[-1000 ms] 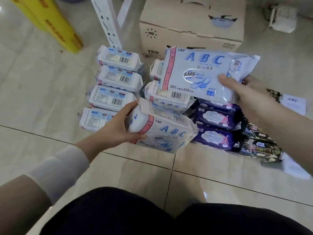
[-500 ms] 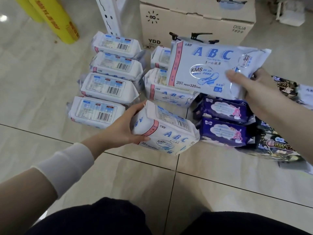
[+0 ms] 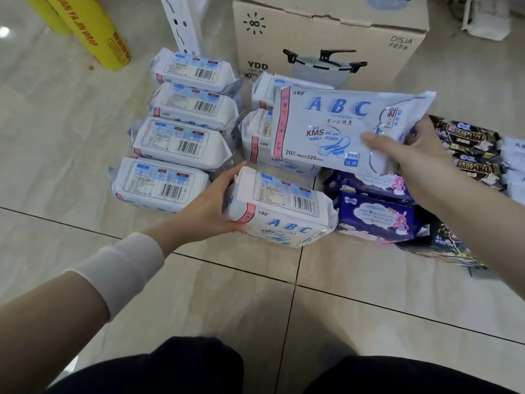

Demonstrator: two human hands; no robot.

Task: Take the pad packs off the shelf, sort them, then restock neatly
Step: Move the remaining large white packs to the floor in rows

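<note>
Floor [image 3: 85,137]: glossy beige tile with dark grout lines; sorted packs laid out on it, far of the knees.
Left column [image 3: 181,143]: four white packs in a near-to-far row, barcode faces up, each touching or overlapping the next.
Middle column [image 3: 255,143]: two white packs visible just right of left column, partly hidden behind raised ABC pack.
Near white pack [image 3: 278,209]: near end of middle column, barcode face up, blue ABC print on near side. Cannot tell whether fully down on the tile.
Left hand [image 3: 210,211]: grips left end of near white pack, fingers curled over the top, thumb under the near edge.
Raised ABC pack [image 3: 335,129]: flat, printed front toward camera, slightly tilted, held above middle column, clear of the floor.
Right hand [image 3: 420,160]: pinches right end of raised ABC pack, thumb across the front, fingers behind it.
Purple packs [image 3: 377,214]: at least two, just right of near white pack, below right hand.
Black packs [image 3: 468,137]: far right, gold print, loosely piled, partly hidden by right forearm.
Cardboard box [image 3: 326,32]: far centre, pot picture on its side, just behind middle column.
Shelf upright [image 3: 181,27]: white slotted post, far, left of cardboard box.
Yellow rolls [image 3: 93,32]: far left, leaning, well apart from packs.
Sleeve [image 3: 119,268]: white cuff at left wrist.
</note>
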